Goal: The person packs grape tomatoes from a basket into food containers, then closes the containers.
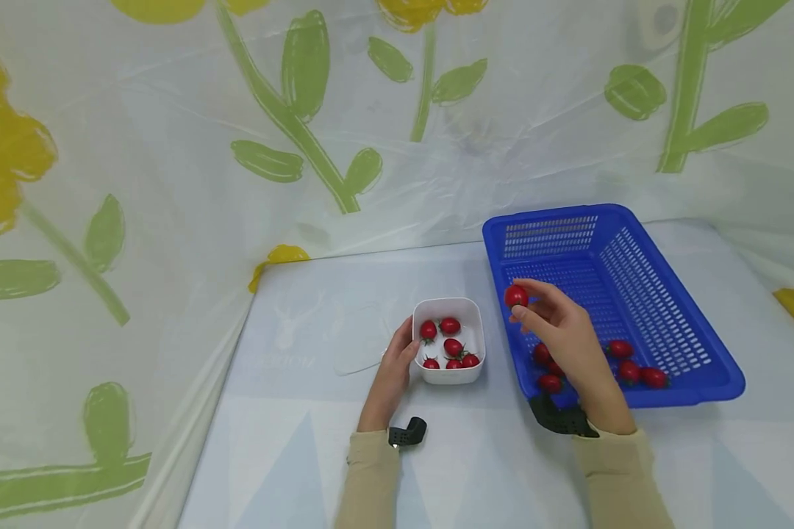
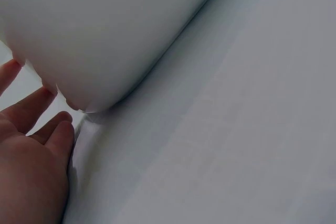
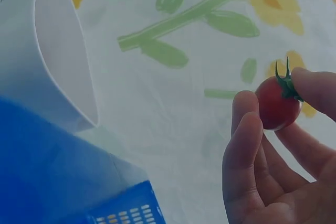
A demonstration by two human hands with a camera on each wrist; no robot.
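In the head view, my right hand (image 1: 569, 334) pinches a cherry tomato (image 1: 516, 296) between thumb and fingertips, above the left rim of a blue plastic basket (image 1: 684, 316). The right wrist view shows this tomato (image 3: 278, 103) as red and round, with a green stalk tuft. My left hand (image 1: 395, 367) rests against the left side of a small white square container (image 1: 451, 376), its fairly straight fingers (image 2: 32, 106) touching the outer wall. Several cherry tomatoes (image 1: 453, 347) lie inside the container.
Several more cherry tomatoes (image 1: 628, 371) lie at the near end of the basket, partly hidden by my right hand. The container stands left of the basket on a pale tablecloth (image 1: 291, 433). Behind the table hangs a white curtain (image 1: 185, 147) printed with yellow flowers and green leaves.
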